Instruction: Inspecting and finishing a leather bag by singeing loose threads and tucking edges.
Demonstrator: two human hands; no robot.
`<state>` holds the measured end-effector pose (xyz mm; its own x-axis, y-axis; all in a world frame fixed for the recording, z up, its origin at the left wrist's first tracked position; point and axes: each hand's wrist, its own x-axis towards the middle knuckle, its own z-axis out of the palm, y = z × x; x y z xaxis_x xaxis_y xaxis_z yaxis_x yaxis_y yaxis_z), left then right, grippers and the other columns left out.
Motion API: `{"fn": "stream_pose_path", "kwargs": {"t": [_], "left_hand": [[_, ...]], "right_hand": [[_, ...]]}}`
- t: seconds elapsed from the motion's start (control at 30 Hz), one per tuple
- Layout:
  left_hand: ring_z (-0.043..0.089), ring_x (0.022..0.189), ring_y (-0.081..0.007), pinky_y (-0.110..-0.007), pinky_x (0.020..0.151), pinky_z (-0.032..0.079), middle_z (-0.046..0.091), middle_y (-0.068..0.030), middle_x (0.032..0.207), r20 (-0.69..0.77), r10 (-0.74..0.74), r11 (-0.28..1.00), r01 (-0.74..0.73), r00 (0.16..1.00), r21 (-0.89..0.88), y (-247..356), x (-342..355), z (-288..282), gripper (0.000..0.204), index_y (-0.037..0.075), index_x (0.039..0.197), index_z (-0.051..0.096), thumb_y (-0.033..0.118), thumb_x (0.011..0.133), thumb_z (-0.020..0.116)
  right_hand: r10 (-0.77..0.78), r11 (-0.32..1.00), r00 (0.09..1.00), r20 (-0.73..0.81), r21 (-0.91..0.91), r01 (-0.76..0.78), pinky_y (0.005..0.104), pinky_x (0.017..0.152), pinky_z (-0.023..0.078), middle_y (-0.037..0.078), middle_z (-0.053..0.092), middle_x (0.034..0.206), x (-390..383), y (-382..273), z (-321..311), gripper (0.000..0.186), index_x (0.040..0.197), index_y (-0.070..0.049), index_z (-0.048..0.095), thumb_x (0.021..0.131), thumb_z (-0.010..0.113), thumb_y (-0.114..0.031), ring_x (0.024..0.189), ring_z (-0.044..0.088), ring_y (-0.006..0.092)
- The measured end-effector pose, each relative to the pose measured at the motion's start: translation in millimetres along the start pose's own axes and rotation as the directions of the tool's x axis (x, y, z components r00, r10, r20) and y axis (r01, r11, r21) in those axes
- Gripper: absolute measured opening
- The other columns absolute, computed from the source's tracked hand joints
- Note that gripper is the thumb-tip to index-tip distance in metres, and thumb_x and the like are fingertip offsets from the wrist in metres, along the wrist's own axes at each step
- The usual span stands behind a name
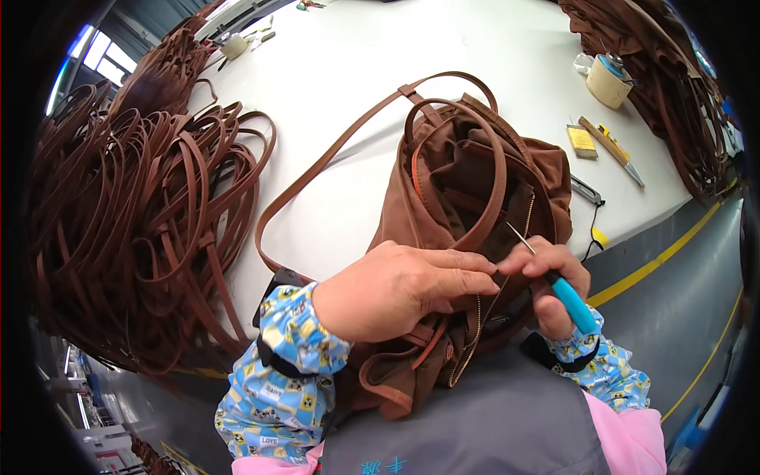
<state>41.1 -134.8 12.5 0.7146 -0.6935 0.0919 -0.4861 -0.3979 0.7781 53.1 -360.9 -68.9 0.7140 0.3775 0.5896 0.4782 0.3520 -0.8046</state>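
Note:
A brown fabric bag (pixel 396 222) with looped straps lies open at the table's front edge, a brass zipper (pixel 476 332) running across its near part. My left hand (pixel 408 285) presses its fingers together on the bag beside the zipper, its thumb largely hidden. My right hand (pixel 554 281), just to the right, grips an awl (pixel 574 305) with a turquoise handle, its thin metal tip angled up and left over the bag's opening. Its fingertips meet the zipper edge close to my left fingertips.
Brown straps (pixel 142 206) pile at left on the white table (pixel 317 71); more brown pieces (pixel 649 63) lie upper right. Rightward are a cream container (pixel 608 85), yellow pad (pixel 580 141), wooden-handled tool (pixel 609 146) and cutter (pixel 583 190). A grey floor (pixel 665 317) with yellow lines lies beyond.

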Motion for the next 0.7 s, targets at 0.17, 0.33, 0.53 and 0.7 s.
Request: {"fn": "stream_pose_path", "kwargs": {"t": [0.17,0.33,0.53,0.7], "left_hand": [[0.058,0.092,-0.0291,-0.032,0.079,0.05,0.058,-0.0117,0.108,0.161,-0.004,0.998,0.013,0.987,-0.057,-14.1,12.1,-5.1,0.035,0.004,0.103,0.06,-0.007,0.07,0.059],[0.061,0.084,-0.0258,-0.031,0.072,0.051,0.059,-0.0112,0.096,0.183,0.064,0.996,-0.051,0.981,-0.077,-20.1,19.3,-7.2,0.033,0.0,0.099,0.06,-0.012,0.07,0.051],[0.061,0.082,-0.0226,-0.032,0.072,0.05,0.06,-0.011,0.092,0.17,0.01,0.978,0.026,0.985,-0.209,-31.1,17.0,-5.0,0.034,0.001,0.099,0.059,-0.013,0.071,0.049],[0.059,0.083,-0.0191,-0.027,0.072,0.049,0.059,-0.0075,0.09,0.19,-0.152,0.926,0.207,0.97,-0.315,-20.7,19.8,-3.8,0.027,0.002,0.095,0.062,-0.012,0.074,0.053]], "right_hand": [[-0.134,0.962,0.968,0.214,-0.205,0.179,0.0315,0.06,0.041,0.01,0.06,0.077,5.7,-26.3,-2.9,0.041,0.087,-0.002,0.057,0.086,0.049,-0.041,0.063,0.051,0.0225],[-0.126,0.923,0.93,0.344,-0.304,0.237,0.0338,0.064,0.044,0.009,0.06,0.072,6.0,-32.8,6.4,0.033,0.086,-0.004,0.056,0.086,0.048,-0.036,0.061,0.053,0.0222],[-0.209,0.894,0.91,0.357,-0.308,0.326,0.0313,0.049,0.04,0.008,0.057,0.067,7.7,-27.6,19.0,0.021,0.078,-0.003,0.057,0.073,0.059,-0.023,0.055,0.048,0.0238],[-0.166,0.875,0.887,0.431,-0.351,0.334,0.0374,0.058,0.045,0.01,0.055,0.067,5.4,-30.4,16.8,0.021,0.082,-0.002,0.054,0.075,0.055,-0.022,0.058,0.05,0.0273]]}}
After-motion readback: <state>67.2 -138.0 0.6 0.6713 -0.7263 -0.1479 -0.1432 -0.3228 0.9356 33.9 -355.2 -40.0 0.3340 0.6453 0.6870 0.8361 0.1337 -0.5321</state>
